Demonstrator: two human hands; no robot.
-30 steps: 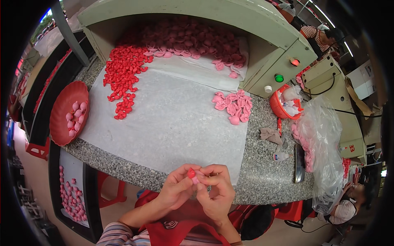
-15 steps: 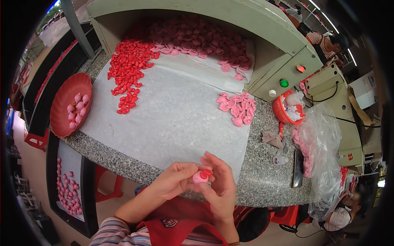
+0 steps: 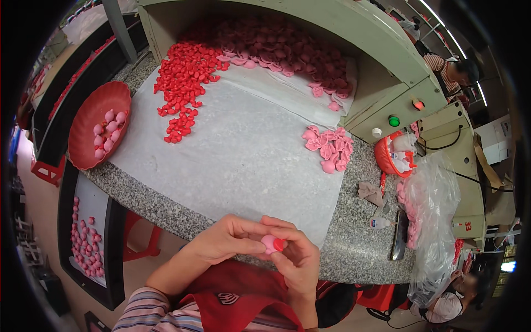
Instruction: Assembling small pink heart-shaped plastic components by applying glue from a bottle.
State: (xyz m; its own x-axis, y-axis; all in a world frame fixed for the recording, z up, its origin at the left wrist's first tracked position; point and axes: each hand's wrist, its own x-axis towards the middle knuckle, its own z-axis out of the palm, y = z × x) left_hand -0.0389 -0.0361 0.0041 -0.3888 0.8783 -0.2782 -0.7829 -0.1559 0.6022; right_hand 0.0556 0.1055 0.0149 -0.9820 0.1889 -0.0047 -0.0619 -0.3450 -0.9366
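Close to the table's front edge, my left hand [image 3: 229, 239] and my right hand [image 3: 298, 264] meet around a small rounded pink toy piece [image 3: 269, 242] with a red part on its right end. My left fingers pinch the pink body from the left. The right thumb and fingers close on the red end, partly covering it. Beyond my hands, a white sheet [image 3: 221, 160] covers much of the speckled stone tabletop. At its far left lies a heap of small red parts [image 3: 191, 72]. A small pile of hollow pink parts [image 3: 330, 146] lies on its right side.
A red fluted bowl [image 3: 80, 133] at left holds several pink-and-red pieces. A pale metal housing [image 3: 365, 39] arches over more pink parts [image 3: 276, 47]. To the right are a red basket [image 3: 385, 157], small bottle [image 3: 379, 222], phone [image 3: 398, 235] and plastic bag [image 3: 437, 221]. Other people sit farther right.
My right fingers have curled in from a more spread pose and now close on the red end. The toy piece has turned, its red part pointing right. The view has shifted slightly.
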